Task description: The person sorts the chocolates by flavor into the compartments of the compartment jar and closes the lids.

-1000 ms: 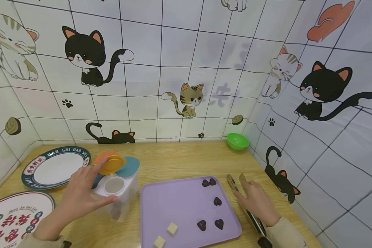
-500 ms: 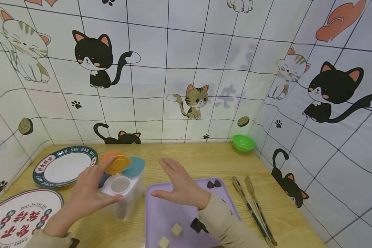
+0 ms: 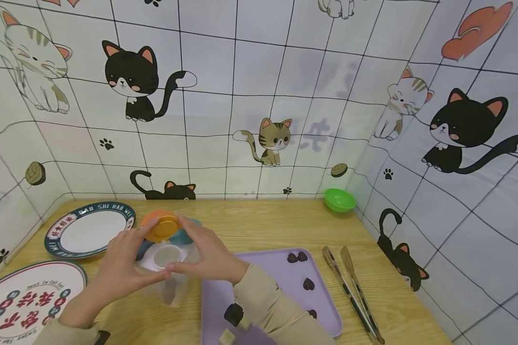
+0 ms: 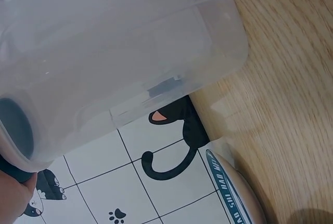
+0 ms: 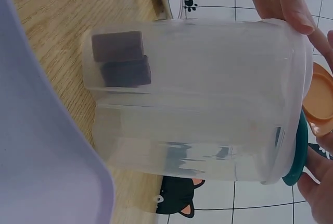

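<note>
A clear plastic storage container [image 3: 169, 293] with several coloured flip lids stands on the table, left of the tray. Its orange lid [image 3: 166, 227] is raised, baring a round white-rimmed opening. My left hand [image 3: 122, 262] holds the top from the left, thumb at the front rim and fingers by the orange lid. Opposite it, my right hand [image 3: 210, 255] grips the top from the right. The two thumbs meet in front of the opening. In the right wrist view, dark brown blocks [image 5: 118, 47] lie inside the container's bottom, and fingers touch the teal lid [image 5: 297, 151].
A lilac tray [image 3: 276, 262] holds dark heart-shaped pieces [image 3: 308, 284] and pale cubes [image 3: 227, 337]. Metal tongs [image 3: 344, 283] lie to its right. Two plates, one green-rimmed [image 3: 90, 235] and one red-lettered [image 3: 4, 292], are at left. A green bowl [image 3: 339, 200] stands at the back right.
My right hand has let go of the tongs, crossed leftward over the tray and taken hold of the container's top. My left hand has stayed at the container.
</note>
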Demonstrator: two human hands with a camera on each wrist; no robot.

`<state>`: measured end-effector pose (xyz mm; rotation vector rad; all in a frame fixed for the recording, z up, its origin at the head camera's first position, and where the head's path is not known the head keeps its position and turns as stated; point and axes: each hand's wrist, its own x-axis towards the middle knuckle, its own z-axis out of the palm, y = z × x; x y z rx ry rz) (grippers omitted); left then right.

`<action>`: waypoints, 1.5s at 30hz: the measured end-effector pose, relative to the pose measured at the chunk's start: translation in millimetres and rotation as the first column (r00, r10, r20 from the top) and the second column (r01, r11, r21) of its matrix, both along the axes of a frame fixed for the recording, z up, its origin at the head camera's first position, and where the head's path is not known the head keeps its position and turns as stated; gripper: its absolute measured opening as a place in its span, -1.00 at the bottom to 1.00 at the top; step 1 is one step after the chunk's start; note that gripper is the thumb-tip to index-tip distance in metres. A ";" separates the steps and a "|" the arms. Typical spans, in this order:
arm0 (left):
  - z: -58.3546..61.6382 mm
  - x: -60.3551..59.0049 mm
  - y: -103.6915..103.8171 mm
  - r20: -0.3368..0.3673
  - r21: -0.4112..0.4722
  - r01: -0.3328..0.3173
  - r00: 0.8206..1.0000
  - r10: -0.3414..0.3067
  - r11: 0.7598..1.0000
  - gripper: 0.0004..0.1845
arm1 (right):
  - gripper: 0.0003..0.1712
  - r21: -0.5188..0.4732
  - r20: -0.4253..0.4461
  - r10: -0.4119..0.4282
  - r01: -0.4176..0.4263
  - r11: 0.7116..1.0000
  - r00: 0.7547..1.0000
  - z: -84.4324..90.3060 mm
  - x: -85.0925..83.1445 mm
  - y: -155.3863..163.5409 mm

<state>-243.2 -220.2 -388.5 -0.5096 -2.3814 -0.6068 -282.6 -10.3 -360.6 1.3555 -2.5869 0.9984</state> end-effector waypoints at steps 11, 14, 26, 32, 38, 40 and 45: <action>-0.5 1.7 -5.5 -0.047 -0.035 0.109 0.993 -0.110 0.993 -0.20 | -0.49 -0.001 -0.039 0.059 -0.059 0.998 0.998 -16.8 5.2 2.6; -0.2 2.0 -5.9 -0.058 -0.031 0.132 0.989 -0.134 0.991 -0.30 | -0.51 -0.055 -0.072 0.049 -0.053 0.997 0.996 -23.8 5.3 0.8; -1.7 0.8 -1.2 -0.048 -0.027 0.132 0.990 -0.134 0.991 -0.38 | -0.64 -0.007 -0.204 -0.093 0.093 0.996 0.975 -25.7 12.8 -3.2; 1.8 1.0 -0.5 -0.068 0.004 0.146 0.987 -0.146 0.989 -0.37 | -0.65 0.112 -0.376 -0.093 0.145 0.983 0.922 -19.2 15.2 -3.7; 1.4 1.3 -3.1 -0.042 -0.042 0.166 0.985 -0.168 0.985 -0.44 | -0.65 0.256 -0.541 -0.071 0.245 0.935 0.838 -16.2 23.4 -2.3; 2.0 1.2 -5.0 -0.039 -0.055 0.174 0.984 -0.176 0.983 -0.46 | -0.64 0.274 -0.581 -0.064 0.269 0.923 0.811 -17.6 25.1 -3.4; 4.8 6.4 -5.1 -0.018 -0.062 0.159 0.987 -0.161 0.985 -0.48 | -0.59 0.246 -0.452 -0.054 0.183 0.952 0.890 -19.6 24.4 -4.5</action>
